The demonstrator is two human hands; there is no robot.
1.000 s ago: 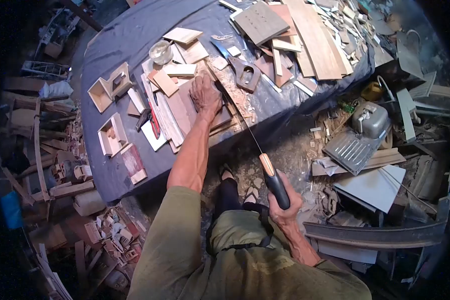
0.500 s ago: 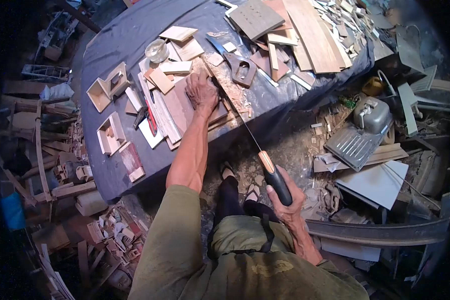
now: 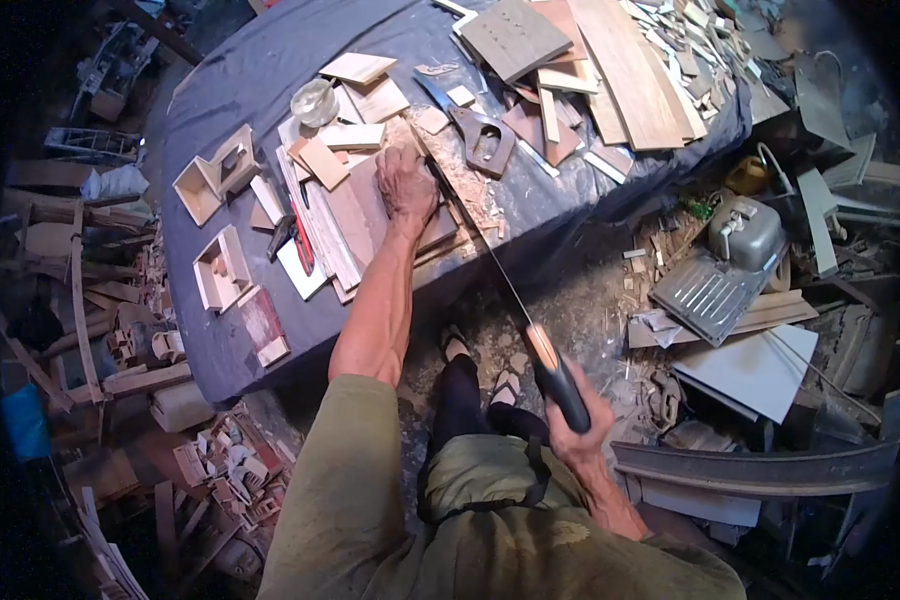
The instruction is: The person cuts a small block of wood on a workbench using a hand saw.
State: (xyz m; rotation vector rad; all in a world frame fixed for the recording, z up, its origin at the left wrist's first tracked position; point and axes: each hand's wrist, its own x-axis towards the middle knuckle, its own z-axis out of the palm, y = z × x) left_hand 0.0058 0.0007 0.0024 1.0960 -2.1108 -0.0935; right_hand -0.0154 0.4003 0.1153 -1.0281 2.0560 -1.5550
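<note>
L hand (image 3: 407,185) rests on brown board (image 3: 358,215) near bench (image 3: 210,100) edge, prob. steadying it, can't tell if pinching; R hand (image 3: 578,420) wraps saw's (image 3: 542,345) near end, blade (image 3: 494,257) alongside.

This is a woodworking shop, and a cluttered one. Boards (image 3: 635,85) lie stacked on a cloth-covered table (image 3: 270,65) beside a heap of offcuts (image 3: 710,65), with sawdust (image 3: 477,198) scattered nearby. A handsaw (image 3: 544,348), a second saw (image 3: 484,140) and small wooden boxes (image 3: 207,284) show carpentry. Scrap wood (image 3: 232,465) and a steel sink (image 3: 708,300) crowd the ground around the table.
</note>
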